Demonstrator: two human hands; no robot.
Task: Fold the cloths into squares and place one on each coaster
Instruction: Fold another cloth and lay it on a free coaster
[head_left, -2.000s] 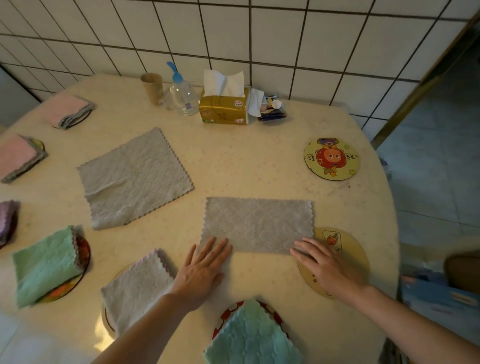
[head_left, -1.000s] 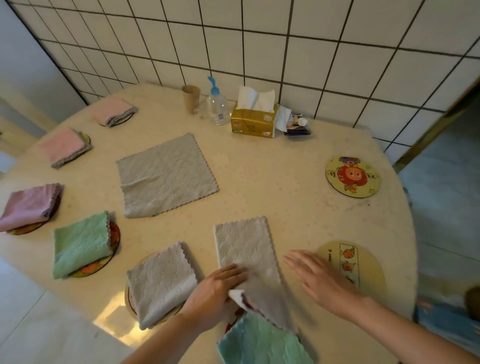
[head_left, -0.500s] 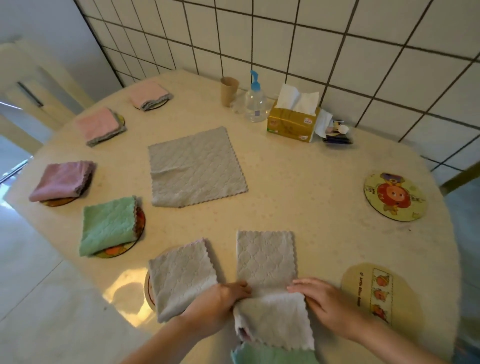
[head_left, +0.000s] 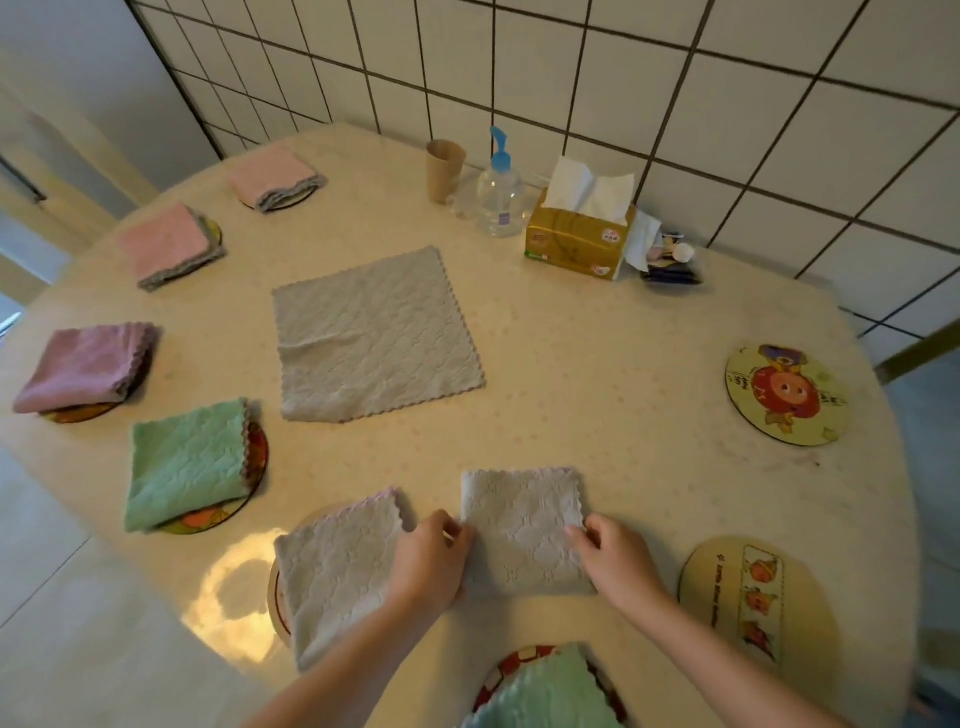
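A grey cloth folded into a square (head_left: 522, 525) lies on the table in front of me. My left hand (head_left: 428, 558) pinches its left edge and my right hand (head_left: 615, 558) pinches its right edge. Just right of it lies a bare coaster with fruit pictures (head_left: 753, 597). Another bare coaster with a cartoon face (head_left: 787, 395) sits at the far right. An unfolded grey cloth (head_left: 374, 335) lies flat mid-table. Folded cloths rest on coasters: grey (head_left: 337, 571), green (head_left: 187, 462), mauve (head_left: 83, 366), two pink (head_left: 166, 244) (head_left: 272, 176), and green at the bottom edge (head_left: 545, 691).
Against the tiled wall stand a brown cup (head_left: 444, 163), a pump bottle (head_left: 501, 189), a yellow tissue box (head_left: 579, 239) and some small items (head_left: 670, 260). The round table's edge (head_left: 883, 519) curves close on the right; floor shows at lower left.
The long folded strip has been folded once more, its near half brought up, and is now a square. Both hands moved to its side edges. The view shifted left.
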